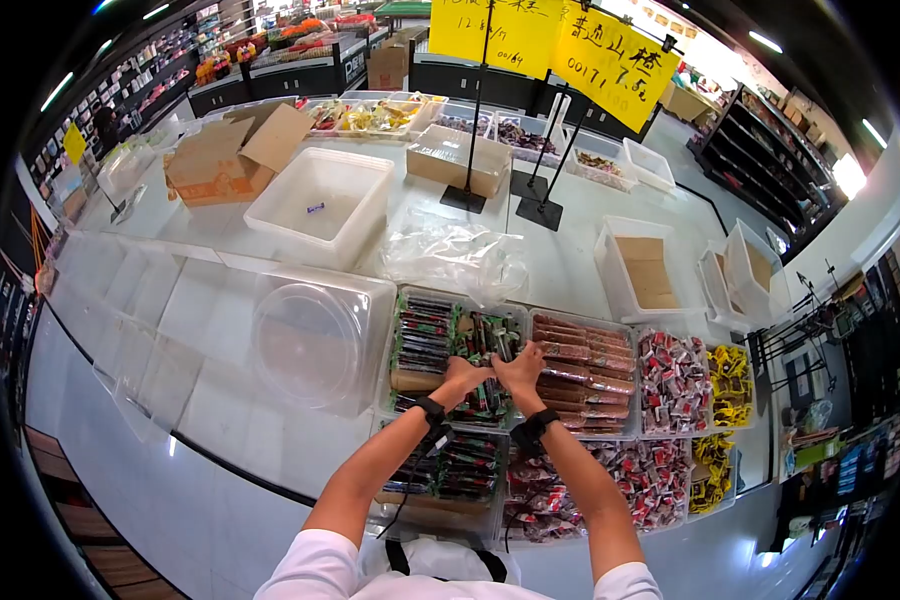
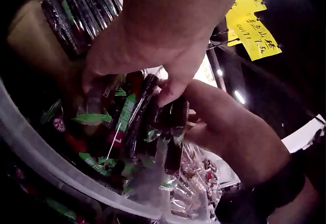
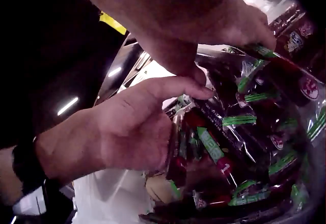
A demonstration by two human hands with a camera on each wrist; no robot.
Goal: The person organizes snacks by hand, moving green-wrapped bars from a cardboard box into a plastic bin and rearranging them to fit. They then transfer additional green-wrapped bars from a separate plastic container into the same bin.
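Dark snack sticks [image 2: 136,114] in clear wrappers with green ends fill a clear plastic bin [image 1: 523,318], some in neat rows, others lying crosswise. Inside this bin my left hand [image 1: 465,377] reaches down, thumb and fingers spread about several sticks and gripping them. Close beside it, my right hand [image 1: 520,370] holds a few sticks at the bin's right side, its thumb [image 3: 196,88] across their top and its fingers curled behind. The two thumbs nearly meet in the right wrist view. The sticks hide part of the left fingertips.
Reddish-brown packaged sticks [image 1: 580,365] fill the bin to the right, beyond it red-and-white packets [image 1: 675,380] and yellow ones [image 1: 730,385]. A clear lidded box [image 1: 320,340] stands left. Behind are a crumpled plastic bag [image 1: 450,255], a white tub [image 1: 320,205] and yellow signs [image 1: 615,65] on stands.
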